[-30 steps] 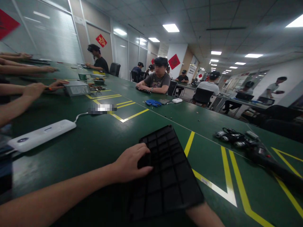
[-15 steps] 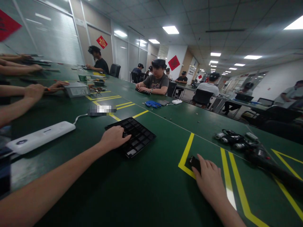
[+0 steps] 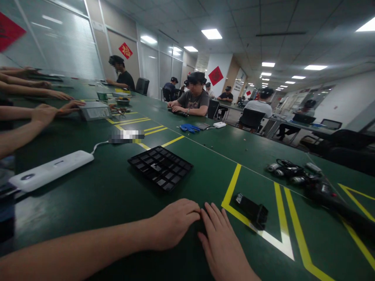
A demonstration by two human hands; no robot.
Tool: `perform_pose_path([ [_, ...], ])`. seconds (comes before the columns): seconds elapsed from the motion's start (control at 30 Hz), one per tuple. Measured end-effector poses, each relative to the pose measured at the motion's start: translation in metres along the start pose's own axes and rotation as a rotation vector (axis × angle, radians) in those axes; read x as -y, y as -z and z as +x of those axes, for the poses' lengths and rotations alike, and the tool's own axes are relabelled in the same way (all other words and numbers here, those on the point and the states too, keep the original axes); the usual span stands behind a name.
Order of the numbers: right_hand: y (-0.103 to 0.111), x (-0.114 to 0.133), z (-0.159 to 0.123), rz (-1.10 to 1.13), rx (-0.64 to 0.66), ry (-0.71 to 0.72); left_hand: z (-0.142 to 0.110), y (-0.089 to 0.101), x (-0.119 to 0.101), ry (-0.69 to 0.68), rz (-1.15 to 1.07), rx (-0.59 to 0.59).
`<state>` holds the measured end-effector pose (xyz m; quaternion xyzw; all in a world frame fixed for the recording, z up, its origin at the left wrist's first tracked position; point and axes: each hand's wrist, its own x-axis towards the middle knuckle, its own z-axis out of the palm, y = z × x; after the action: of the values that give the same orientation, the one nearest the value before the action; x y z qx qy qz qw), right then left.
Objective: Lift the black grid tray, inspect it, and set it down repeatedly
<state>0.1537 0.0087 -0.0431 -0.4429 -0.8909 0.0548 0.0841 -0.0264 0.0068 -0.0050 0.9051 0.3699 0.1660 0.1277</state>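
My left hand (image 3: 177,224) is low in the middle of the view, its fingers curled down and drawn together, with nothing visible in them. Close beside its fingertips, my right hand (image 3: 222,240) lies over the green table with fingers stretched out, holding nothing. A square black plastic panel (image 3: 161,167), with a raised grid of ribs and a small light metal piece at its centre, lies beyond my left hand. To the right of my right hand, a black plastic bracket-like part (image 3: 250,210) with a metal plate at one end rests across the yellow tape.
A white power strip (image 3: 54,169) lies at the left. Black cables with metal connectors (image 3: 293,175) are at the right. Farther off are a blue glove (image 3: 190,128), a grey metal box (image 3: 95,111) touched by a co-worker's hand, and a seated person (image 3: 193,99).
My left hand has let go of the panel and moved down and right. My right hand has released the black bracket-like part and moved left, beside my left hand. The panel has turned slightly.
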Motion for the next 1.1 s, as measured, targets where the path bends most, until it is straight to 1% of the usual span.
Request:
perform_pose_path([
  [0.07, 0.006, -0.005, 0.0, -0.007, -0.002, 0.044, -0.002, 0.003, -0.005, -0.094, 0.032, -0.017],
  [0.1, 0.01, -0.01, 0.0, -0.023, -0.031, 0.057, -0.004, 0.003, -0.008, -0.16, 0.039, -0.004],
  [0.17, 0.017, -0.026, 0.0, -0.087, -0.139, 0.042, -0.008, 0.001, -0.017, -0.3, 0.033, 0.062],
  [0.2, 0.021, -0.035, 0.0, -0.131, -0.204, 0.007, -0.01, 0.0, -0.021, -0.344, 0.031, 0.091],
  [0.23, 0.024, -0.046, 0.0, -0.177, -0.261, -0.049, -0.011, -0.002, -0.023, -0.357, 0.038, 0.104],
  [0.27, 0.026, -0.056, 0.0, -0.221, -0.301, -0.117, -0.011, -0.004, -0.024, -0.334, 0.06, 0.098],
  [0.3, 0.028, -0.066, -0.001, -0.256, -0.316, -0.192, -0.011, -0.006, -0.023, -0.27, 0.102, 0.078],
  [0.37, 0.029, -0.083, -0.002, -0.275, -0.277, -0.34, -0.009, -0.008, -0.017, -0.062, 0.22, 0.047],
  [0.43, 0.028, -0.094, -0.003, -0.218, -0.205, -0.433, -0.008, -0.009, -0.006, 0.159, 0.322, 0.079],
  [0.47, 0.027, -0.097, -0.003, -0.18, -0.182, -0.455, -0.009, -0.009, -0.001, 0.236, 0.349, 0.117],
  [0.5, 0.025, -0.099, -0.003, -0.148, -0.173, -0.462, -0.01, -0.009, 0.003, 0.278, 0.362, 0.16],
  [0.53, 0.023, -0.1, -0.003, -0.13, -0.18, -0.461, -0.012, -0.008, 0.007, 0.292, 0.37, 0.199],
  [0.6, 0.02, -0.1, -0.001, -0.124, -0.207, -0.448, -0.016, -0.005, 0.011, 0.262, 0.373, 0.251],
  [0.67, 0.018, -0.099, 0.0, -0.112, -0.219, -0.44, -0.019, 0.001, 0.012, 0.24, 0.335, 0.262],
  [0.77, 0.016, -0.093, 0.001, -0.055, -0.209, -0.434, -0.02, 0.012, 0.013, 0.282, 0.189, 0.207],
  [0.87, 0.014, -0.081, 0.001, 0.006, -0.209, -0.348, -0.016, 0.019, 0.01, 0.319, 0.101, 0.153],
  [0.97, 0.012, -0.062, 0.001, 0.04, -0.218, -0.248, -0.012, 0.018, 0.004, 0.298, 0.168, 0.189],
  [1.1, 0.011, -0.037, -0.001, 0.077, -0.181, -0.182, -0.013, 0.012, -0.002, 0.234, 0.279, 0.227],
])
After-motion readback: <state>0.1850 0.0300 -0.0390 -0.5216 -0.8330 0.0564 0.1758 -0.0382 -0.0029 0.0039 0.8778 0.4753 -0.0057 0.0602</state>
